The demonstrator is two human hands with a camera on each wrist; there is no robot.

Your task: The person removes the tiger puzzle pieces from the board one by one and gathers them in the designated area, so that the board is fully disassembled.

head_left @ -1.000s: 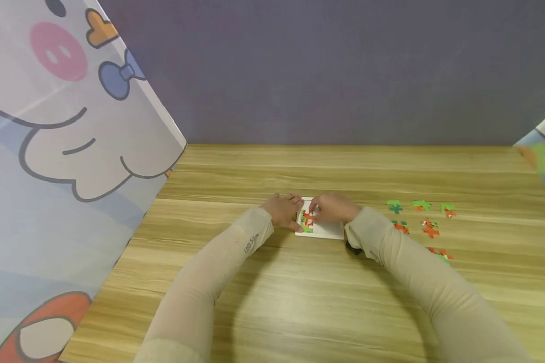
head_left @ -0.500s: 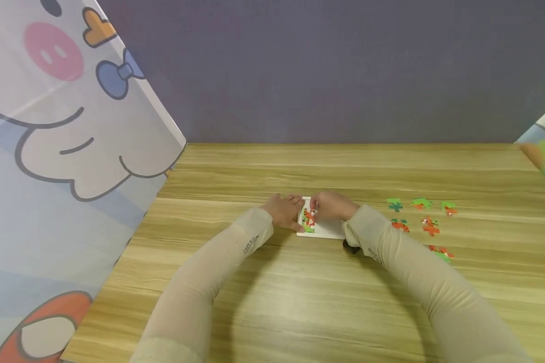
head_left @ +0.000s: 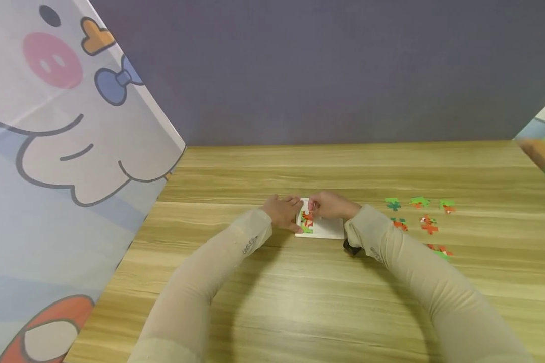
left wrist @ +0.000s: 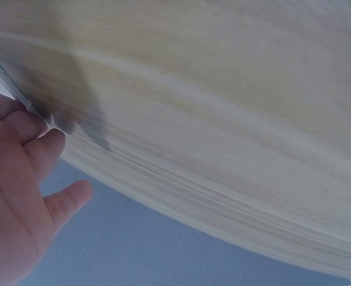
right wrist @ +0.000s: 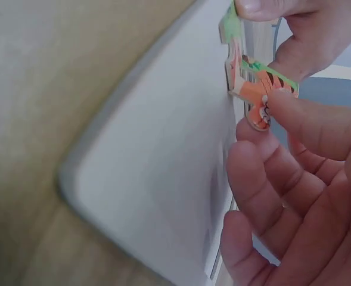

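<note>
A white puzzle tray (head_left: 329, 229) lies on the wooden table, with joined green and orange pieces (head_left: 307, 229) along its left side. My left hand (head_left: 281, 212) rests at the tray's left edge, fingers extended, thumb near the lower left corner. Over the tray, my right hand (head_left: 332, 204) pinches an orange puzzle piece (right wrist: 256, 92) with dark stripes and a green edge between thumb and fingertips. In the right wrist view this piece is tilted, right beside the pieces in the tray. The left wrist view shows the left hand (left wrist: 14, 185) at the tray's rim.
To the right on the table (head_left: 300, 297) lie several loose puzzle pieces in rough rows, among them a green one (head_left: 392, 203) and an orange one (head_left: 429, 225). A dark grey panel (head_left: 322, 75) stands behind the table, and a cartoon-printed panel (head_left: 131, 201) at the left.
The right fingers have shifted slightly at the upper part of the joined pieces, still pinching the puzzle piece. The left hand stays at the tray's edge. The head view has tilted a little.
</note>
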